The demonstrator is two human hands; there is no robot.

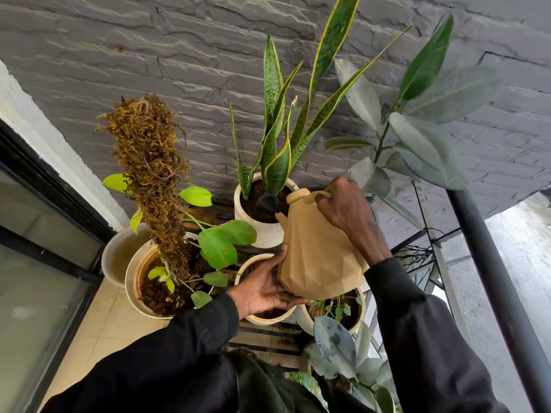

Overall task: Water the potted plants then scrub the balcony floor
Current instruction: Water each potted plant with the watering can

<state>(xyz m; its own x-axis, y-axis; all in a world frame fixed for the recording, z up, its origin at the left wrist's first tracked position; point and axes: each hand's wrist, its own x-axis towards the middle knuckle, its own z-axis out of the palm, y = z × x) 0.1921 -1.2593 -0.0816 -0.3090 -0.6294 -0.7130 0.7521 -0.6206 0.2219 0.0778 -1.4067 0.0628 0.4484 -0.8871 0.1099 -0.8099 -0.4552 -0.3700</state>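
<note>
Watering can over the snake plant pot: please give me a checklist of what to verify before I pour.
1. Right grip curled round the handle of the watering can: ok.
2. Left grip supporting the can's lower side, fingers fairly straight: ok.
3. Black spout head over the soil inside the white pot: ok.
4. Filler cap in place on the can: ok.
5. Water already leaving the spout head: cannot tell.
6. Water level inside the can: cannot tell.

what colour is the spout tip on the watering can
The spout tip is black; the watering can itself is tan. Best seen in the head view.
</note>
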